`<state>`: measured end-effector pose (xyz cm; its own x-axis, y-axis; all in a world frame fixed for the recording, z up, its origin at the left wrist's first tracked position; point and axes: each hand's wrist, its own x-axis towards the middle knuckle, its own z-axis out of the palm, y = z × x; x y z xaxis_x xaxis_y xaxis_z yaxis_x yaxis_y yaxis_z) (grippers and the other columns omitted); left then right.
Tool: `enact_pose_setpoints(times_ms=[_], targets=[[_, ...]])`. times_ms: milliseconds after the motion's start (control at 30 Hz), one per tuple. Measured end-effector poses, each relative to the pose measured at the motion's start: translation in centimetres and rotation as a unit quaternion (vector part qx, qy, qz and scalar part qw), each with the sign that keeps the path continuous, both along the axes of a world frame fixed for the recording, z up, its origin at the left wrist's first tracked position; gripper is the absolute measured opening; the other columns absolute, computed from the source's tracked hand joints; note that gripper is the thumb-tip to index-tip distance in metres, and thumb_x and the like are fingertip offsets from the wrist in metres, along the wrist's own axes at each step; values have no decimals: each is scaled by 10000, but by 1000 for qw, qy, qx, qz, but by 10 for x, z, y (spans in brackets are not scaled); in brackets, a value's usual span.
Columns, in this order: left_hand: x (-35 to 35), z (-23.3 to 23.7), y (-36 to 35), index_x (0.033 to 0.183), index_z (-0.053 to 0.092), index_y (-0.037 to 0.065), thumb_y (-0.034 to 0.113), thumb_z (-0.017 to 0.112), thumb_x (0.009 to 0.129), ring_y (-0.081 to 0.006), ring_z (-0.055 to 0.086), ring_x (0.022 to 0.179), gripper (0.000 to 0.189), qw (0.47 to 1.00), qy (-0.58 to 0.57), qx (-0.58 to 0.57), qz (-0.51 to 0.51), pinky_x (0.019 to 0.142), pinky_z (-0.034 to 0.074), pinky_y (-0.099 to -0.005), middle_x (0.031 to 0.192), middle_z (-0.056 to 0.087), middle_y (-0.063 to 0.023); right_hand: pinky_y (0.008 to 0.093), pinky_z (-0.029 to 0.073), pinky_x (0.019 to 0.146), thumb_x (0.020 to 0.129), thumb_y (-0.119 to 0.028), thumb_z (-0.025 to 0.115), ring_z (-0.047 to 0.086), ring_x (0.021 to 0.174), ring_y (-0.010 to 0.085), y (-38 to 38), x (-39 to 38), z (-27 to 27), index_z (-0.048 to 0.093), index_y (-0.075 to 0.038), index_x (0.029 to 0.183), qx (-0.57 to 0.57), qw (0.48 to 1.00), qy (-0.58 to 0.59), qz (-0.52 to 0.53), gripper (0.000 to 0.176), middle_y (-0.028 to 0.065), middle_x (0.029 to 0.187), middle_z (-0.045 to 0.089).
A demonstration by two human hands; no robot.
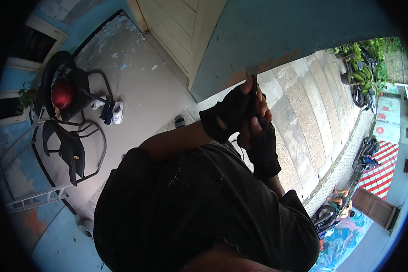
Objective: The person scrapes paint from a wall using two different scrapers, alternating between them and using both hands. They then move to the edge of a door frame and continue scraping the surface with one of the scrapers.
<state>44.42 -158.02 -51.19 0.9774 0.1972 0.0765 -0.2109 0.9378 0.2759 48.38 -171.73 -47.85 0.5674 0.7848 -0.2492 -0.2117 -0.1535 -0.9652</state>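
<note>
Both hands wear black fingerless gloves. My left hand (235,109) is closed round the dark handle of a scraper-like tool (252,71). Its flat grey tip lies at the lower edge of the blue-green wall (276,36), beside a worn brownish patch; whether it touches the wall cannot be told. Just below, my right hand (261,141) is closed, its fingers against the lower end of the handle and close to the left hand. The gloves hide most of the handle.
Two black chairs (70,152), a red helmet (62,94) and white shoes (118,112) are at the left. A pale door (174,27) stands above. At the right are a paved strip (310,113), motorcycles (366,152), plants (365,75) and a seated person (344,203).
</note>
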Motion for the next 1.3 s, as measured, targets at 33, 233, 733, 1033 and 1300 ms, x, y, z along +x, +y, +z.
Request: enact_pose_setpoints(times_ms=[33, 233, 733, 1033, 1300], targets=[[-1, 3, 1, 895, 563, 118, 608, 408, 990, -298, 656, 819, 522, 1000, -22, -17, -8, 853, 510, -500, 716, 601, -89, 290, 464, 767, 999, -304, 527, 580, 869, 122, -3, -3, -2, 607, 12, 1196, -13, 1000, 7, -7, 380, 55, 972, 647], [-1, 1, 8, 870, 544, 145, 616, 416, 982, -219, 577, 689, 501, 1000, -9, -12, 25, 793, 506, -460, 631, 486, -34, 247, 345, 428, 1029, -326, 495, 421, 455, 102, 14, -13, 2, 500, -77, 830, -48, 998, -9, -26, 319, -9, 591, 439], [-14, 25, 7, 801, 527, 160, 614, 387, 994, -185, 502, 619, 513, 993, 112, -26, -7, 753, 494, -429, 575, 397, -4, 255, 333, 424, 1045, -303, 476, 383, 430, 104, 19, -23, 49, 448, -96, 754, -64, 982, 176, -16, 359, -10, 587, 408], [-5, 19, 15, 807, 549, 148, 617, 385, 992, -187, 499, 630, 530, 996, 86, -31, 17, 750, 486, -420, 576, 399, -3, 249, 332, 417, 1046, -347, 472, 375, 416, 99, 26, -12, 30, 445, -110, 766, 11, 977, 214, 6, 367, -15, 580, 403], [-13, 18, 10, 785, 548, 150, 642, 418, 967, -186, 501, 644, 540, 992, 125, -26, -4, 768, 474, -408, 591, 409, 0, 253, 317, 388, 1048, -336, 467, 371, 409, 100, 13, -23, 31, 449, -122, 817, 4, 966, 258, -7, 315, -16, 591, 411]])
